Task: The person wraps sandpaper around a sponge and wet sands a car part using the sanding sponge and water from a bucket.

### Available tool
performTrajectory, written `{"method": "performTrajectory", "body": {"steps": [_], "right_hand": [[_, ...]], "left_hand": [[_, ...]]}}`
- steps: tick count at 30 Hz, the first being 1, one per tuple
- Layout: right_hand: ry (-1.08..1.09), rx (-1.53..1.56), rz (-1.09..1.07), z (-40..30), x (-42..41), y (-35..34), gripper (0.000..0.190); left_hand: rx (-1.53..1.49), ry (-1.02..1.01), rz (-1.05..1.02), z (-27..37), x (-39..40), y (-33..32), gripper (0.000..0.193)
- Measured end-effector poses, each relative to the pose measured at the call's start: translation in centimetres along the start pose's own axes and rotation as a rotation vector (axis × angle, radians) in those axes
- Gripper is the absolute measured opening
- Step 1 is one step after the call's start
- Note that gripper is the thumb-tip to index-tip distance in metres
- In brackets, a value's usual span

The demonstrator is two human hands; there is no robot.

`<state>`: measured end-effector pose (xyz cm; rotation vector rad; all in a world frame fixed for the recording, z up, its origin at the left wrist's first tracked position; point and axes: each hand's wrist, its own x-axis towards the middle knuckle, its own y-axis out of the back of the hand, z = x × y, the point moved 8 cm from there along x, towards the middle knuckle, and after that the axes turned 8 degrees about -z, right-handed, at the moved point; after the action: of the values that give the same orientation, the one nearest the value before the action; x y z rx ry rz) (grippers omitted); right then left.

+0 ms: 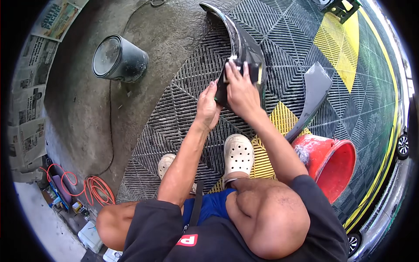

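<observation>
A glossy black curved car trim panel (249,44) extends away from me above the grated floor tiles, with whitish residue along its left edge. My left hand (208,106) grips the panel's near left edge, thumb up along the side. Against the panel's upper face, the spread fingers of my right hand (243,90) press a black pad (254,71) with a yellowish edge, possibly a sanding pad. The panel's underside and part of the pad under my fingers are hidden.
A red bucket (338,170) lies tipped by my right arm, near a grey curved panel (316,82). On the concrete at left stands a lidded dark pail (134,62). A coiled orange hose (98,190) lies lower left; parked cars (381,209) line the right.
</observation>
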<state>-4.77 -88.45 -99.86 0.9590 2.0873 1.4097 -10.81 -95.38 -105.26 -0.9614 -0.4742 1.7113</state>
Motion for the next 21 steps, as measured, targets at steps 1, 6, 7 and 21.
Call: {"method": "performTrajectory", "body": {"steps": [1, 6, 7, 21], "right_hand": [[0.031, -0.022, 0.077, 0.4, 1.9, 1.0, 0.051], [-0.041, 0.081, -0.277, -4.2, -5.7, -3.0, 0.056], [-0.049, 0.079, -0.279, -3.9, -5.7, -2.5, 0.056], [0.060, 0.134, -0.139, -1.0, -5.2, -3.4, 0.054]], "left_hand": [[0.006, 0.007, 0.004, -0.1, 0.0, 0.2, 0.031], [0.037, 0.003, 0.035, 0.7, 0.4, 1.6, 0.031], [0.032, 0.006, 0.045, 0.4, 0.3, 1.7, 0.031], [0.610, 0.027, 0.046, 2.6, 4.1, 2.2, 0.034]]}}
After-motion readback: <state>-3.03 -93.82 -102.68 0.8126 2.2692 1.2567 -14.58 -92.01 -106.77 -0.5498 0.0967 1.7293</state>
